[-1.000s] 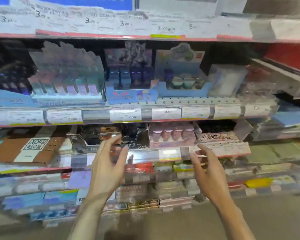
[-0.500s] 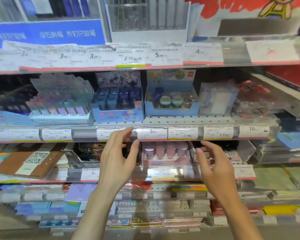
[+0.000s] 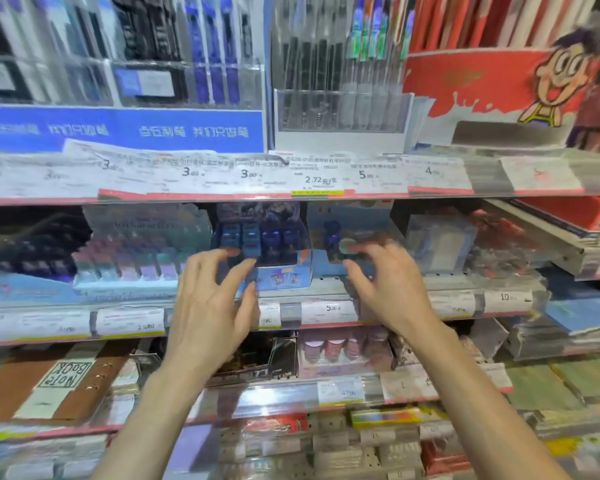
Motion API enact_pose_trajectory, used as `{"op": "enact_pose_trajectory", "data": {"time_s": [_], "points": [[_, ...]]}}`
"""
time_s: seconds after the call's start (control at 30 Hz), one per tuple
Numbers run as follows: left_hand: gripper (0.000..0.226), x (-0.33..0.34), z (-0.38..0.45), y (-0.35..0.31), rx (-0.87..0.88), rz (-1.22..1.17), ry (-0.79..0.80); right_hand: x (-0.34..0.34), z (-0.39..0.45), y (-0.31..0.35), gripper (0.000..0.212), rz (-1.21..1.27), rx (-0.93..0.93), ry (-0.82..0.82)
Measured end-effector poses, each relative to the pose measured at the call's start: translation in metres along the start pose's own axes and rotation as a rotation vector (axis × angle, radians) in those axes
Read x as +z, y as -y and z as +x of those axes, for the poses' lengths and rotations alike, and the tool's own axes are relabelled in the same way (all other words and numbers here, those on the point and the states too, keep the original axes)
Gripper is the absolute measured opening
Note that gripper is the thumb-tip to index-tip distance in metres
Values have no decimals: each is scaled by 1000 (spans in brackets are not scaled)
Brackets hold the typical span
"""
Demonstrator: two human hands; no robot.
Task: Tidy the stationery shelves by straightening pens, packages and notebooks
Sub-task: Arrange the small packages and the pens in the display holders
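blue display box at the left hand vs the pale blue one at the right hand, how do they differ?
The blue display box holds rows of dark blue and light blue upright items; the pale blue display box holds rounder pieces, blurred. The first has a dark printed backing card, the second a plain light one. The left hand reaches the first, the right hand covers the second's front. Both sit side by side on one shelf.

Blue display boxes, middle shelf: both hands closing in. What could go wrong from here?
1. The left hand and right hand reach over loose price labels and could knock them off.
2. The dark blue display box sits at the shelf's front edge; a pull might tip it off.
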State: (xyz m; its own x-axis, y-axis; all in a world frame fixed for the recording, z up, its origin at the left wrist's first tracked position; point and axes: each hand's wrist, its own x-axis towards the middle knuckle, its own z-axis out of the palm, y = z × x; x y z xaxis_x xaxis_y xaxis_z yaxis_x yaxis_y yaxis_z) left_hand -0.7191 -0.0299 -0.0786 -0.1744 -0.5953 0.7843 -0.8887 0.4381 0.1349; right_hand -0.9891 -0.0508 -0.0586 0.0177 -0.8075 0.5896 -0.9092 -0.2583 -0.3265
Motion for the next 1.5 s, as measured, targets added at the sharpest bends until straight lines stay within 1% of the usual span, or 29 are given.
{"op": "enact_pose_trajectory", "data": {"time_s": [0.03, 0.17, 0.23, 0.3, 0.43, 0.53, 0.73, 0.83, 0.9, 1.0, 1.1, 1.2, 1.33, 1.5], "points": [[35, 0, 0, 5, 7, 25, 9, 5, 12, 4, 30, -27, 2, 41], [30, 2, 1, 14, 59, 49, 20, 20, 53, 9, 32, -52, -47, 95], [30, 2, 2, 16, 63, 37, 27, 25, 64, 9, 33, -101, -3, 184], [29, 2, 2, 16, 52, 26, 27, 27, 67, 8, 35, -105, 47, 225], [27, 0, 2, 14, 53, 25, 30, 29, 68, 8, 33, -57, 71, 204], [26, -4, 3, 14, 72, 31, 40, 27, 68, 7, 29, 71, 104, 195], [29, -7, 5, 11, 106, 70, 95, 14, 70, 15, 18, 349, 156, 60], [32, -6, 4, 8, 122, 72, 117, 6, 68, 27, 18, 473, 149, -8], [31, -7, 5, 7, 118, 63, 116, 1, 63, 41, 18, 524, 112, -13], [30, -9, 6, 7, 119, 66, 122, 4, 56, 61, 23, 501, -24, 93], [29, -11, 8, 7, 121, 77, 110, 19, 52, 67, 29, 450, -54, 173], [27, -12, 11, 7, 127, 100, 89, 25, 51, 64, 30, 422, -64, 179], [24, -9, 16, 8, 131, 123, 114, 20, 52, 67, 27, 323, -120, 166], [26, -8, 18, 11, 89, 74, 142, 14, 54, 69, 19, 340, -183, 211]]}}
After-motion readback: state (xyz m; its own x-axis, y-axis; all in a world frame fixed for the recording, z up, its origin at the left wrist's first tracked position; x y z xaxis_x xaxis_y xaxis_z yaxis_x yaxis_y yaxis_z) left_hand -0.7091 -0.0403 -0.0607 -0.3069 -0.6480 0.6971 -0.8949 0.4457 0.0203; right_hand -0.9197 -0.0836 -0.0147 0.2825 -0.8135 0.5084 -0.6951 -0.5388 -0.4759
